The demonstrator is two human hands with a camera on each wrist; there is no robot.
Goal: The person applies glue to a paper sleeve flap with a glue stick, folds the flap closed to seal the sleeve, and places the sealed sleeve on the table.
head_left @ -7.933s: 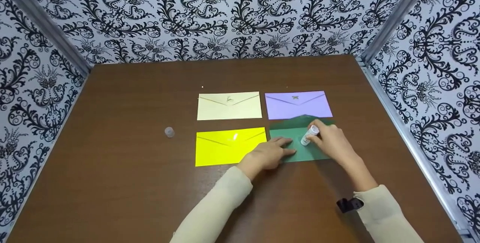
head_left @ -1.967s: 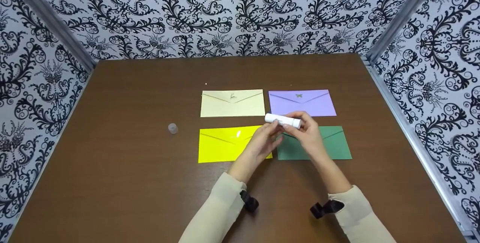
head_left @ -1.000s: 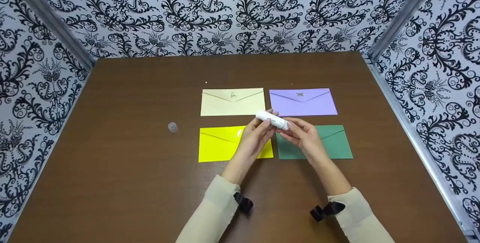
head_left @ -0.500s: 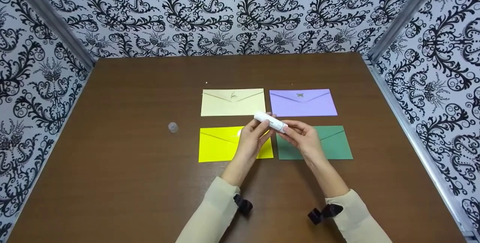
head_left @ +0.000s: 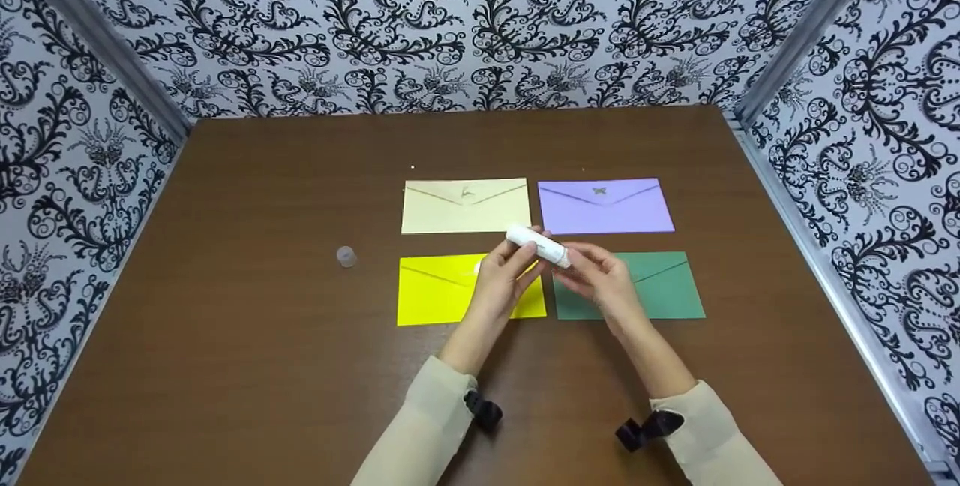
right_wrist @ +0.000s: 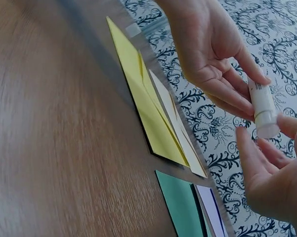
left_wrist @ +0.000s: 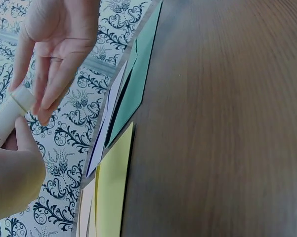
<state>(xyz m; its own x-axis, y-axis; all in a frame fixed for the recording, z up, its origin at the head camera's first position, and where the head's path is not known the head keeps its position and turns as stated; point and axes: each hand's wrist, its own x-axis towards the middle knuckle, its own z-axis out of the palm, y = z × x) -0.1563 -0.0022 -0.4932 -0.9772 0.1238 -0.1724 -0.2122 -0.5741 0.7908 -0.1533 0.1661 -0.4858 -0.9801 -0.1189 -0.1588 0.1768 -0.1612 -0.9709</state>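
Both hands meet around a white glue stick [head_left: 551, 247], held tilted above the gap between the envelopes. My left hand [head_left: 500, 280] grips its barrel between thumb and fingers. At the other end, my right hand [head_left: 609, 283] pinches the base with its fingertips, as the left wrist view also shows. Below lie a yellow envelope [head_left: 431, 298] and a green envelope [head_left: 675, 291], each partly covered by a hand. Behind them are a cream envelope [head_left: 465, 217] and a purple envelope [head_left: 607, 214]. All the flaps lie folded down.
A small translucent cap [head_left: 346, 256] stands on the brown table [head_left: 247, 336], left of the yellow envelope. Patterned walls [head_left: 450, 28] enclose the table at the back and both sides. A tiny white speck [head_left: 412, 167] lies behind the cream envelope.
Earlier the green envelope's flap was raised, with the right hand holding the glue stick over it and the left pressing the paper. Now the flap is down and both hands hold the stick.
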